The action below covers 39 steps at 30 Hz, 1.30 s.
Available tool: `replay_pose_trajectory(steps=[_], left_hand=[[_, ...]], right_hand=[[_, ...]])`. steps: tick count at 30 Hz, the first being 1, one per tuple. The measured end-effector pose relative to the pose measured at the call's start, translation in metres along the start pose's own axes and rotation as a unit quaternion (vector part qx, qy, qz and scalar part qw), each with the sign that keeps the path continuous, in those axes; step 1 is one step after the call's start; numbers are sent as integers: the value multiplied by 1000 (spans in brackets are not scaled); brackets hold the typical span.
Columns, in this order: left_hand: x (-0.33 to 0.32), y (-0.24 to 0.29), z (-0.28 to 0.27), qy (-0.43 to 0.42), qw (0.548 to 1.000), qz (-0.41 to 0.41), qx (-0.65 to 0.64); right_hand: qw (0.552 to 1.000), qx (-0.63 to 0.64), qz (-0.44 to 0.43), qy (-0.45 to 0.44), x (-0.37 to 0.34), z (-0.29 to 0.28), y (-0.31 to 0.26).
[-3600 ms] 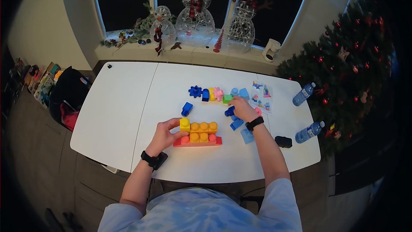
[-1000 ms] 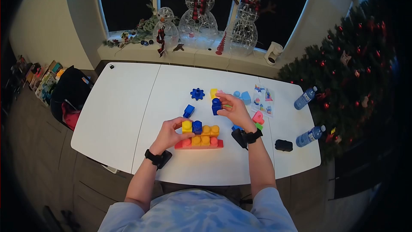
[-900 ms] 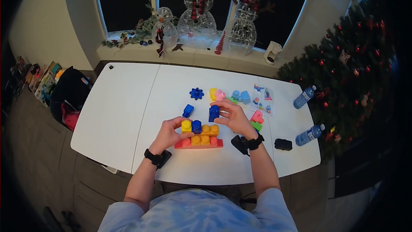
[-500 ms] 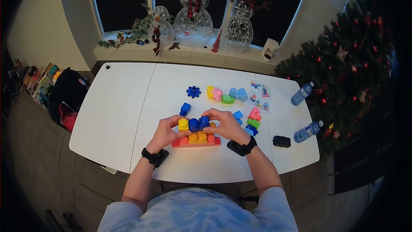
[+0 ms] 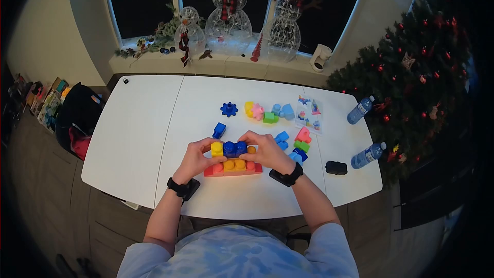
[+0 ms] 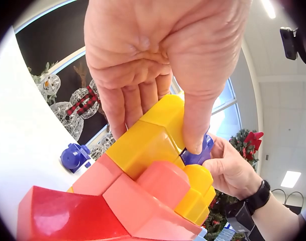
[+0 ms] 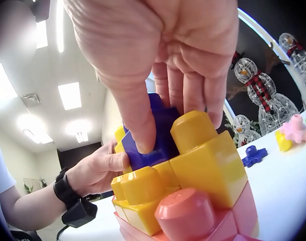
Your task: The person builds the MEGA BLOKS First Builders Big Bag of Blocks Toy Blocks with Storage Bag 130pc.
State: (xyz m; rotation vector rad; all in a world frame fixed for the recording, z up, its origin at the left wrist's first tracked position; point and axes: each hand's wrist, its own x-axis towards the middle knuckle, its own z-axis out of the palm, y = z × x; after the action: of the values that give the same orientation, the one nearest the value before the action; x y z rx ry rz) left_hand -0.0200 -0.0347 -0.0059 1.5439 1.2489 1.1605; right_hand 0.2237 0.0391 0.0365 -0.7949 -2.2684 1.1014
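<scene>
A stepped stack has a red and pink base [image 5: 232,173], orange-yellow blocks [image 5: 235,164] above it, and a top row with a yellow block [image 5: 217,149] at left beside two dark blue blocks [image 5: 235,149]. My left hand [image 5: 193,161] holds the stack's left end, its thumb [image 6: 197,125] across the yellow and blue blocks. My right hand [image 5: 267,153] pinches the right-hand dark blue block [image 7: 163,133], thumb on the near side, fingers behind. One orange stud [image 7: 193,129] shows right of that block. The fingertips behind the stack are partly hidden.
Behind the stack lie a blue block [image 5: 219,130], a blue gear piece [image 5: 229,109] and yellow, pink, green and light blue pieces. More blocks [image 5: 303,135] lie to the right, near a picture sheet [image 5: 309,114], a black case [image 5: 336,168] and two bottles [image 5: 360,109].
My right hand has brought a dark blue block from the back of the table down onto the stack, beside the other blue one. The left hand has stayed at the stack's left end.
</scene>
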Motion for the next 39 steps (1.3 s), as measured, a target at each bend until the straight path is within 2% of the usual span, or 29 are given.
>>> replay_pose_trajectory(steps=[2,4,8,10,11,13,14,16,17,21,24,26,30,33,35,39], left_hand=[[-1,0,0,0,1000,0,1],[-2,1,-1,-4,1000,-15,-2],[-2,3,0,1,1000,-15,-4],[-2,2,-1,-2,1000,-22,3],[-2,1,-1,-6,1000,-17,5],[-1,2,-1,-3,1000,-11,8],[-1,2,-1,-2,1000,-10,9],[-1,2,-1,0,1000,-12,12],[-1,2,-1,-1,1000,-9,8],[-1,-2,-2,-3,1000,2,2],[-1,-3,-2,-5,1000,7,1],[0,-3,-2,-6,1000,5,-3],[-1,2,-2,-5,1000,-6,0],[-1,2,-2,-5,1000,-7,-14],[0,-1,-2,-5,1000,-5,-6],[-1,-2,-2,-3,1000,-4,-5]], right_hand=[[1000,-3,-1,0,0,-1,-1],[997,-17,45,-61,4,-9,-3],[999,-17,20,-26,28,-49,17],[992,-104,41,61,57,-67,47],[992,-106,36,64,69,-67,66],[972,-229,-33,49,95,-63,106],[971,-232,-36,50,103,-58,116],[941,-337,16,22,114,-40,135],[928,-371,-1,42,118,-31,148],[924,-383,15,8,128,-18,174],[902,-431,30,-5,117,-12,163],[864,-502,-32,-28,101,-9,154],[882,-468,-9,-53,69,-14,114],[902,-430,-18,-40,51,-15,117],[897,-436,-75,2,43,-13,126],[895,-440,-61,-20,34,-21,127]])
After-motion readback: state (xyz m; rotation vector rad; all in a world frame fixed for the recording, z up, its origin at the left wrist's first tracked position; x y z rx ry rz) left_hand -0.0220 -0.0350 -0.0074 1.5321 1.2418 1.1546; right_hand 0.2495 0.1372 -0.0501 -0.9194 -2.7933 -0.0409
